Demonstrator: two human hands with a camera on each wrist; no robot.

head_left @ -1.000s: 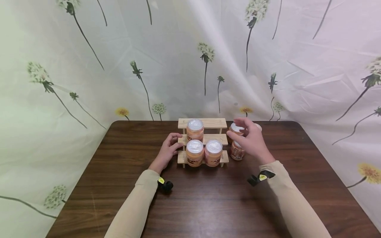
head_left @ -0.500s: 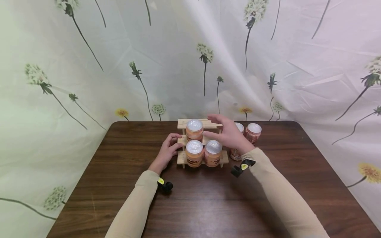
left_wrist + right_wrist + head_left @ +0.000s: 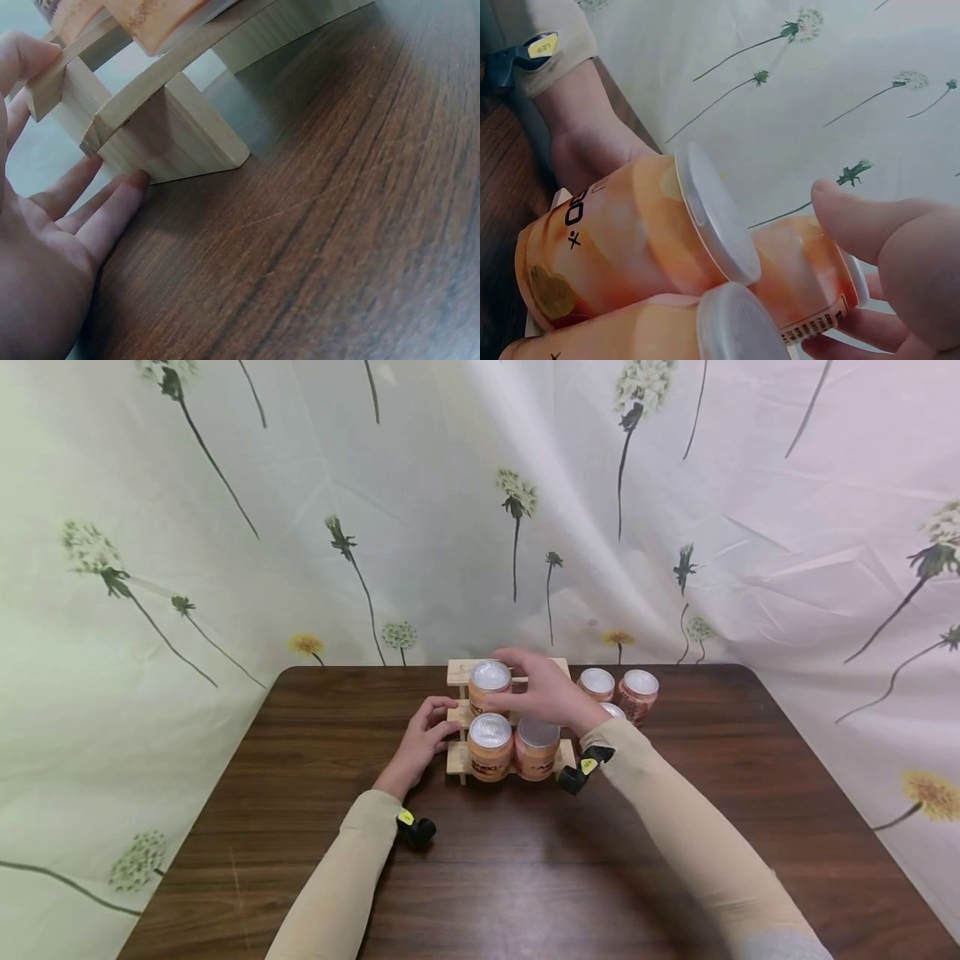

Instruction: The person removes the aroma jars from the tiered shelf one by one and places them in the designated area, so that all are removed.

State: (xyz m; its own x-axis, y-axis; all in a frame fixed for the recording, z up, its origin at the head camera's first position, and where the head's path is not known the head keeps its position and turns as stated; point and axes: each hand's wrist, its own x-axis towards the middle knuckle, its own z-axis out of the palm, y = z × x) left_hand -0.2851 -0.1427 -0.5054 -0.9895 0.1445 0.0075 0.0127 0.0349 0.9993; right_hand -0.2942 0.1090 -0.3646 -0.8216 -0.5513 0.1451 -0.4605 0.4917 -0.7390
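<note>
- On a dark wooden table [image 3: 300,827] hung round with flowered cloth [image 3: 225,527], a person works at a small stepped wooden rack [image 3: 457,760] that carries three orange jars with pale lids
- Two jars stand side by side on the lowest step, the left front jar [image 3: 491,745] and the right front jar [image 3: 537,747]; a third, the middle-step jar [image 3: 490,686], stands one step up behind them
- The right hand [image 3: 547,693] reaches over the rack, fingers spread and loosely bent about the middle-step jar; the right wrist view shows a thumb and fingertips either side of that jar's lid end, near it or just touching, with no firm grip to be seen
- The left hand [image 3: 422,745] rests against the rack's left end, fingers straight and relaxed, tips touching the wooden side post [image 3: 169,139] where it meets the table
- Three spare jars [image 3: 637,692] stand on the table just to the right of the rack, apart from both hands; the nearest is partly hidden by the right wrist
- By the look of it, the step in hand is taking hold of the middle-step jar while the other hand steadies the rack; the next move would call for closing the fingers round the lid and lifting clear without knocking the two jars in front
</note>
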